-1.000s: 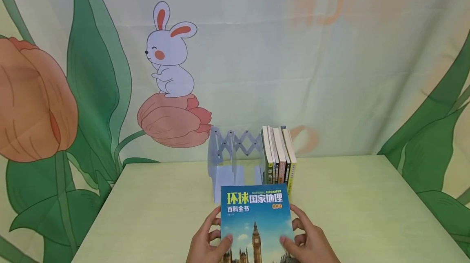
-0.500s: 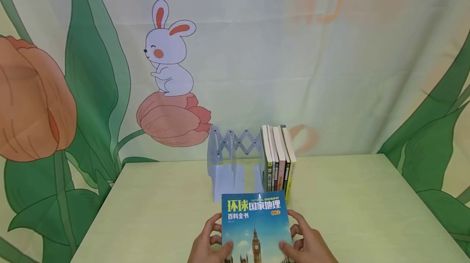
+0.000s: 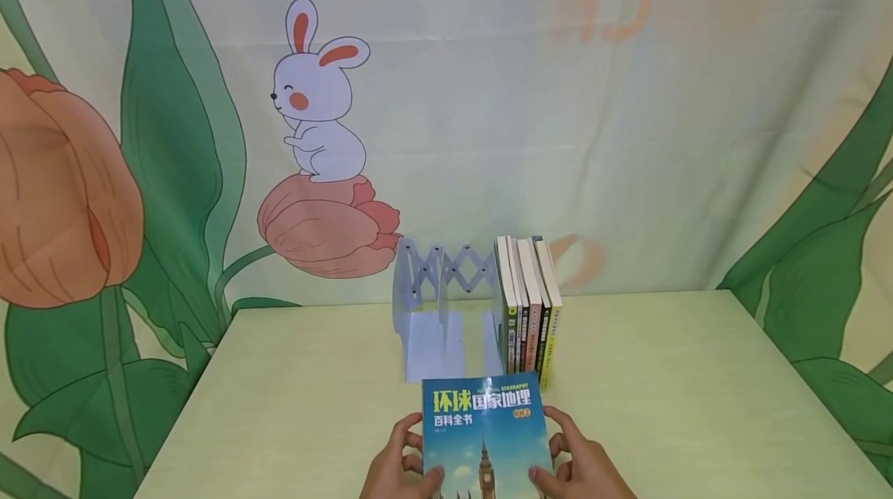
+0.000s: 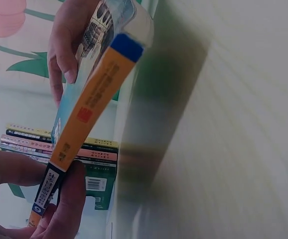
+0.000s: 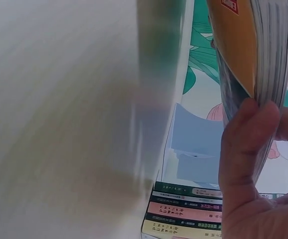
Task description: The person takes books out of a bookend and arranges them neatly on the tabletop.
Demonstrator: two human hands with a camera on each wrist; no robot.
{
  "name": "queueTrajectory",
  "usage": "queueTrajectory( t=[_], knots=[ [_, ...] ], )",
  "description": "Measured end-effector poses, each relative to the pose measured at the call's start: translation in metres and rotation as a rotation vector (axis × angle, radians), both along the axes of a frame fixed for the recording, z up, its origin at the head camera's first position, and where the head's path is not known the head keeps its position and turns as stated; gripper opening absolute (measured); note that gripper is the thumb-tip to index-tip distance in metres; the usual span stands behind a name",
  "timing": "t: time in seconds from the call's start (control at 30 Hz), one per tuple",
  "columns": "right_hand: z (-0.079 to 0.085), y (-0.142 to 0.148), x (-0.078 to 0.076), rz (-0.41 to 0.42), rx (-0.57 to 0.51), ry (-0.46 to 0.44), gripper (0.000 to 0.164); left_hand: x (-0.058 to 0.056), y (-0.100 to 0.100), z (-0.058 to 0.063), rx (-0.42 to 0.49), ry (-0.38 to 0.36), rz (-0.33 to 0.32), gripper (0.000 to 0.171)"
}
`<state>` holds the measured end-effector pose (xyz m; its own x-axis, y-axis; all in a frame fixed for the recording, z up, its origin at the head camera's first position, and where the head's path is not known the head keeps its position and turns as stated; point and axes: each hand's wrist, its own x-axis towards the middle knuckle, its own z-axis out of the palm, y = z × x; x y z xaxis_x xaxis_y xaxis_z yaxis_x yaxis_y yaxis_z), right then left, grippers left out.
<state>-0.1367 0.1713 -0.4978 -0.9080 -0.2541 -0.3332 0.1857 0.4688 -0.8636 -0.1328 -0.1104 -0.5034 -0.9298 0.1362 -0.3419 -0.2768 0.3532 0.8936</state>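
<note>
A blue book (image 3: 481,437) with a clock tower on its cover is held tilted, cover up, near the front of the table. My left hand (image 3: 401,464) grips its left edge, thumb on the cover. On the opposite edge my right hand (image 3: 582,462) pinches it the same way. In the left wrist view, the orange spine (image 4: 91,104) shows between my left thumb and fingers. The page edges (image 5: 271,50) face the right wrist view, with my right fingers (image 5: 241,144) against them. The lower part of the cover is cut off in the head view.
Behind the book stands a pale blue-grey expandable bookend rack (image 3: 436,332) with crisscross back bars. Several upright books (image 3: 530,305) lean together at its right side. A printed curtain (image 3: 488,96) hangs behind the light green table (image 3: 293,398).
The book and both hands have moved slightly down toward me in the head view, uncovering more of the standing books' spines. Both hands keep their hold.
</note>
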Motion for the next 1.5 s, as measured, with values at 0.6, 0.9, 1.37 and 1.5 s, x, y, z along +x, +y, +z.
queueTrajectory(
  t=[0.6, 0.9, 1.37, 1.5],
  knots=[
    [-0.012, 0.000, -0.007, 0.054, 0.133, -0.059, 0.089, -0.003, -0.004, -0.019, -0.073, 0.063, -0.087, 0.074],
    [-0.016, -0.002, -0.011, 0.060, 0.229, -0.085, 0.086, -0.005, -0.005, -0.021, -0.112, 0.050, -0.104, 0.070],
    [-0.022, -0.001, -0.014, 0.104, 0.253, -0.085, 0.084, -0.008, -0.005, -0.026, -0.114, -0.033, -0.109, 0.069],
    [-0.023, 0.000, -0.014, 0.121, 0.255, -0.066, 0.083, -0.008, -0.006, -0.028, -0.134, -0.014, -0.125, 0.068]
  ],
)
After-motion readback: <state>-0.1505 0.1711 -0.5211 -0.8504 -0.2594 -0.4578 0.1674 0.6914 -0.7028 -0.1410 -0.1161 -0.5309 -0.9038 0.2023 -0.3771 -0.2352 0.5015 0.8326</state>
